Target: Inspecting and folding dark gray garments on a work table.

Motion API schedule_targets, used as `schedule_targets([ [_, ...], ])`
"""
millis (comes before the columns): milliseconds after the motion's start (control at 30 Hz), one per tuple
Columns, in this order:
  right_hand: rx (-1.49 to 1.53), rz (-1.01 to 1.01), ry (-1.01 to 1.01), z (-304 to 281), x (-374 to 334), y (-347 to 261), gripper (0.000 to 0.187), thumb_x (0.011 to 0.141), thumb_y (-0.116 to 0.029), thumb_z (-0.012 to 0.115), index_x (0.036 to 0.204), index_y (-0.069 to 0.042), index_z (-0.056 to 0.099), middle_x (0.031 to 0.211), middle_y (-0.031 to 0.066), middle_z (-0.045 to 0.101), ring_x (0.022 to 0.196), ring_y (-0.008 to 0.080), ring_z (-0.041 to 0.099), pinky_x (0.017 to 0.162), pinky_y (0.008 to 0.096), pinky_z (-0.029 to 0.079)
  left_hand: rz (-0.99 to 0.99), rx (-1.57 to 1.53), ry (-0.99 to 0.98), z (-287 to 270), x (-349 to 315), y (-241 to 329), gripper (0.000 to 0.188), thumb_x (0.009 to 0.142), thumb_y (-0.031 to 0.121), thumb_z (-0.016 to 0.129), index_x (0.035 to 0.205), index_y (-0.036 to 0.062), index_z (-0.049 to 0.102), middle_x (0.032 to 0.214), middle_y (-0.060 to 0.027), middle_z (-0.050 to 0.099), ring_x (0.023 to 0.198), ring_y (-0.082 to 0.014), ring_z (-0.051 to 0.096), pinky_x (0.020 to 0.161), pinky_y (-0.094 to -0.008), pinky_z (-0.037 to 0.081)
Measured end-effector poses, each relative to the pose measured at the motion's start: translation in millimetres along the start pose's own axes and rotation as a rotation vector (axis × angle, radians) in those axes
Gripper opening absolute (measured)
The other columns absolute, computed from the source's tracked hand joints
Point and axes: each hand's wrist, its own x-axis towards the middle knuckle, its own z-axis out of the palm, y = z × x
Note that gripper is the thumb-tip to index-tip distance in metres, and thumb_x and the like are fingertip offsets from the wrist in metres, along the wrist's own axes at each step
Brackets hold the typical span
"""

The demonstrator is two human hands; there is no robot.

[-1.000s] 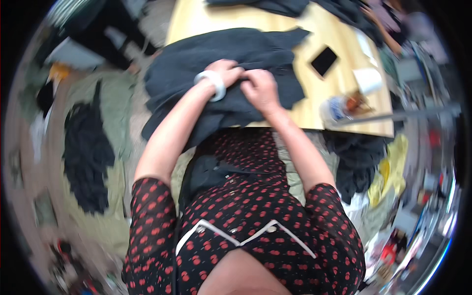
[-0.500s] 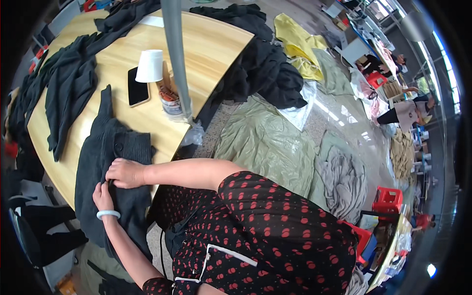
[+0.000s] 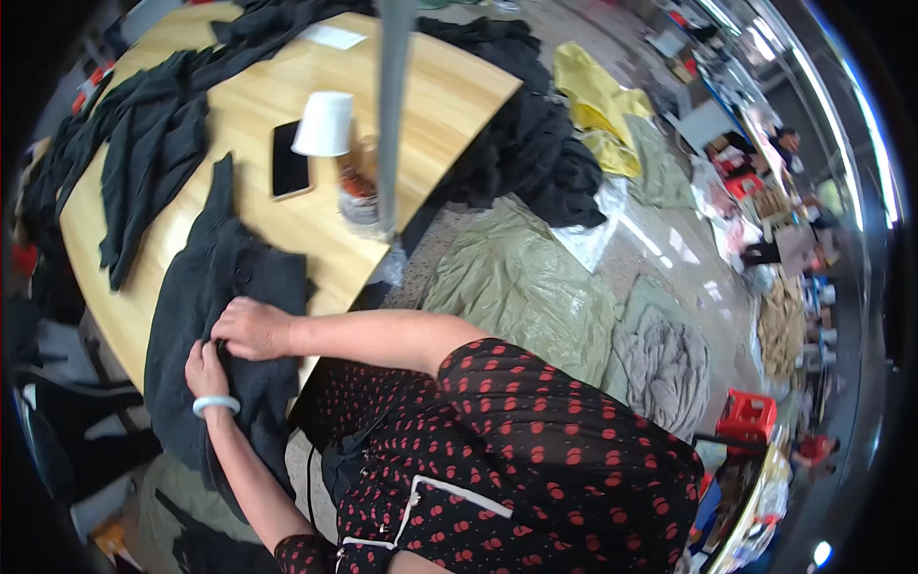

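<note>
A dark grey knit cardigan (image 3: 182, 306) lies on the near part of the wooden table (image 3: 449, 96), its lower part hanging over the edge. A dark round button shows on its front. My right hand (image 3: 251, 328) is closed on the middle of the cardigan, its fingertips pinching the cloth. Just below and to the left, my left hand (image 3: 204, 371), with a pale bangle on the wrist, grips the same spot. The two hands almost touch, and they hide whatever small part lies between the fingertips.
Beyond the cardigan are a phone (image 3: 291, 161), a white paper cup (image 3: 323, 124), a jar of small tools (image 3: 360, 203) and a grey pole (image 3: 390, 115). More dark garments (image 3: 153, 143) lie at the left. Clothes piles (image 3: 516, 134) and plastic sheeting (image 3: 521, 263) cover floor at right.
The view has shifted slightly, so the table's things appear further right. Both hands stay on the cardigan's front with nearly the same grip.
</note>
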Motion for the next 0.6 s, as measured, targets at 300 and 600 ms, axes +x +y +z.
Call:
schedule_targets([
  [300,0.055,0.024,0.021,6,4,2,0.018,0.071,-0.011,0.061,0.089,-0.005,0.061,0.084,0.0103,0.062,0.085,0.0286,0.058,0.084,0.039,0.043,0.009,0.02,0.087,-3,0,10,0.033,0.086,0.024,0.047,0.09,-0.005,0.062,0.086,-0.025,0.063,0.08,-0.0358,0.061,0.072,-0.0399,0.045],
  [600,0.046,-0.001,0.067,-7,7,-3,0.015,0.071,-0.01,0.059,0.085,-0.006,0.062,0.081,0.0111,0.063,0.079,0.0292,0.06,0.076,0.0418,0.046,-0.143,0.133,-0.004,2,-7,33,0.046,0.086,0.037,0.043,0.111,0.0036,0.063,0.116,-0.0188,0.059,0.11,-0.0359,0.054,0.093,-0.0402,0.042],
])
